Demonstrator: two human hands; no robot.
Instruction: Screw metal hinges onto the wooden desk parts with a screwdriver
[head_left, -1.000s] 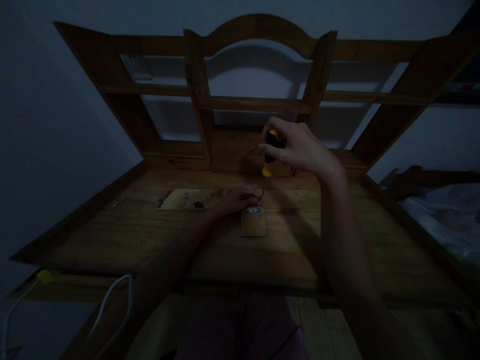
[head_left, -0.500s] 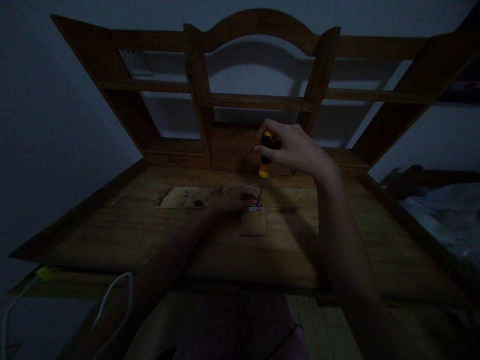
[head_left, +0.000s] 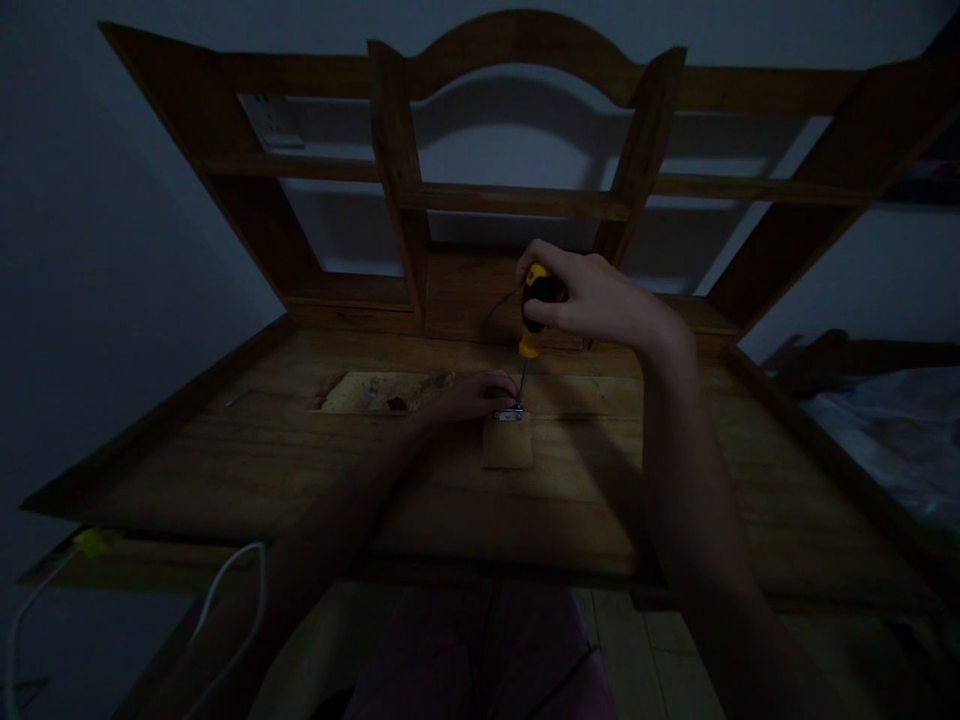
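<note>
My right hand (head_left: 589,290), clasping the screwdriver (head_left: 529,343), is shifting slightly left at the hinge (head_left: 508,414). Screwing progress and my left hand (head_left: 478,394) grip are remaining unclear.

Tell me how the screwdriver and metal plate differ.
The screwdriver is longer; the metal plate, shorter. The screwdriver's handle is yellow and black; the metal plate is silvery. The screwdriver stands nearly upright in the right hand; the metal plate lies by the left hand. Both show metal.
</note>
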